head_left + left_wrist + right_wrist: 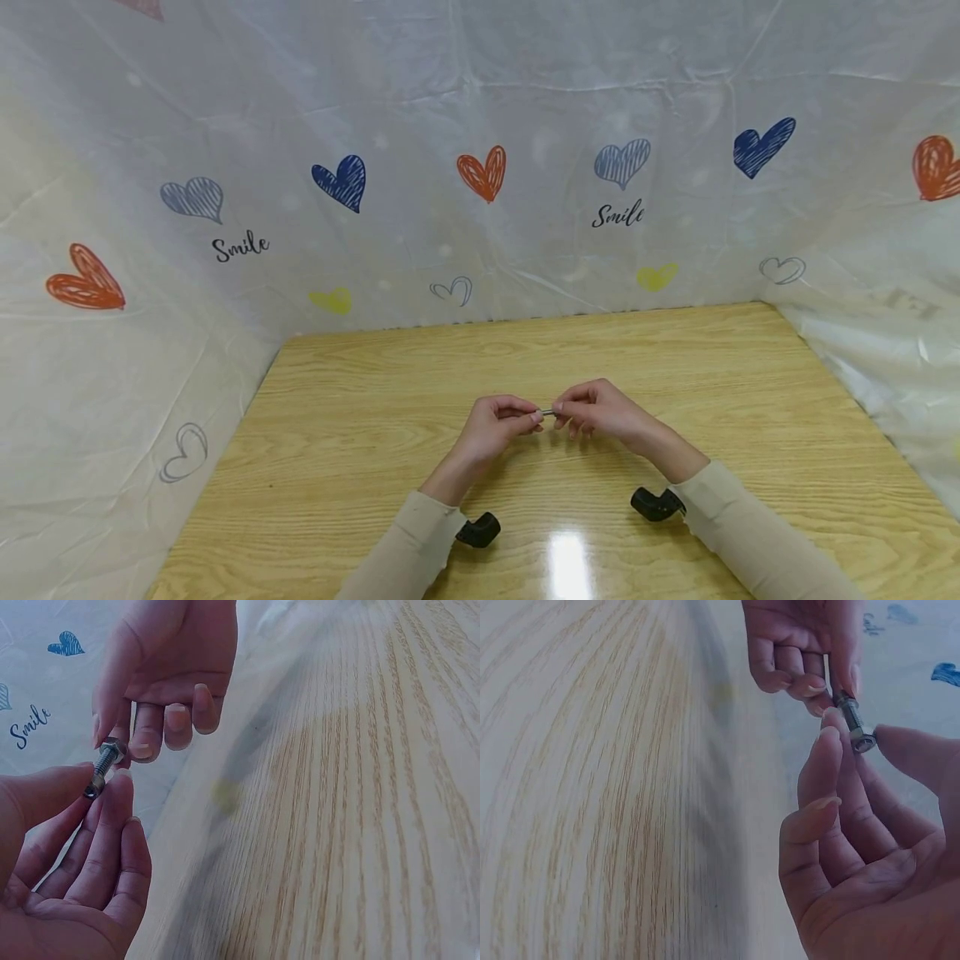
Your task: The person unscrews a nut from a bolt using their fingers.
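Observation:
Between the fingertips of both hands is a small silver metal bolt (547,412) with a threaded shank. My left hand (493,429) pinches one end of the bolt (105,763) between thumb and fingers. At the other end, my right hand (606,412) pinches a hexagonal piece (863,741) on the bolt. In the right wrist view, the remaining fingers of the right hand (877,862) curve loosely under it. Both hands are over the middle of the wooden table (375,467), with the bolt lying roughly sideways between them.
Black angled wrist pieces (480,530) stick out at the cuffs of both light sleeves (757,533). A white sheet (540,108) printed with hearts and the word "Smile" hangs around the back and sides of the table. Glare shows near its front.

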A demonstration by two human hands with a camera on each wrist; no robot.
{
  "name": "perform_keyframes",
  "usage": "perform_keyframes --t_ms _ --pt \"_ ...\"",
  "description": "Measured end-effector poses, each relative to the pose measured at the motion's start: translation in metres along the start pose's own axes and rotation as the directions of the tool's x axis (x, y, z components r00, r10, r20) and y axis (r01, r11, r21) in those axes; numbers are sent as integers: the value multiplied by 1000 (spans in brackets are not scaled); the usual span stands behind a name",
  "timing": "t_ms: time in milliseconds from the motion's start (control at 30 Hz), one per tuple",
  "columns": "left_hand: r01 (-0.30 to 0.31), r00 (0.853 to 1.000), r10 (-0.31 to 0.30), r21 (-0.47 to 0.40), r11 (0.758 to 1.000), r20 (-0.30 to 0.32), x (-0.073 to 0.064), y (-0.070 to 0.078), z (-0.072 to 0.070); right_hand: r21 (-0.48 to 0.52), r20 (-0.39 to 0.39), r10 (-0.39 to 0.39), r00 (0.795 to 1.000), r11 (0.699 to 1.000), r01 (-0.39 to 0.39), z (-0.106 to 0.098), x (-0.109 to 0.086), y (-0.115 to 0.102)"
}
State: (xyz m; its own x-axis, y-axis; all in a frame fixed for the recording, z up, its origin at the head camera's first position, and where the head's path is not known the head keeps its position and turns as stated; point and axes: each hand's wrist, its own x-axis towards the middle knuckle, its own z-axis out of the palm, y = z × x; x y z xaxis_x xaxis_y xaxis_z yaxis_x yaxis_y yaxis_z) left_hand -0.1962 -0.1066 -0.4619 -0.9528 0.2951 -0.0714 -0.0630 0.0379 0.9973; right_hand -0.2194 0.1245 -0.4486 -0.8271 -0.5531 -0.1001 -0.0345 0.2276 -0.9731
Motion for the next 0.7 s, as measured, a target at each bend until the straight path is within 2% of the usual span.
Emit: perform_keyframes --t_ms 267,567,700 --pt "10 1000 -10 -10 1000 -9 1 -1 0 -16 -3 -30 1000 999 30 0 0 1" --pt "10 1000 -10 -3 1000 -10 0 -1 0 0 -39 33 999 999 -33 2 0 -1" --pt "9 1000 -9 9 1000 -8 0 -1 -1 -22 -28 31 999 999 -32 3 1 0"
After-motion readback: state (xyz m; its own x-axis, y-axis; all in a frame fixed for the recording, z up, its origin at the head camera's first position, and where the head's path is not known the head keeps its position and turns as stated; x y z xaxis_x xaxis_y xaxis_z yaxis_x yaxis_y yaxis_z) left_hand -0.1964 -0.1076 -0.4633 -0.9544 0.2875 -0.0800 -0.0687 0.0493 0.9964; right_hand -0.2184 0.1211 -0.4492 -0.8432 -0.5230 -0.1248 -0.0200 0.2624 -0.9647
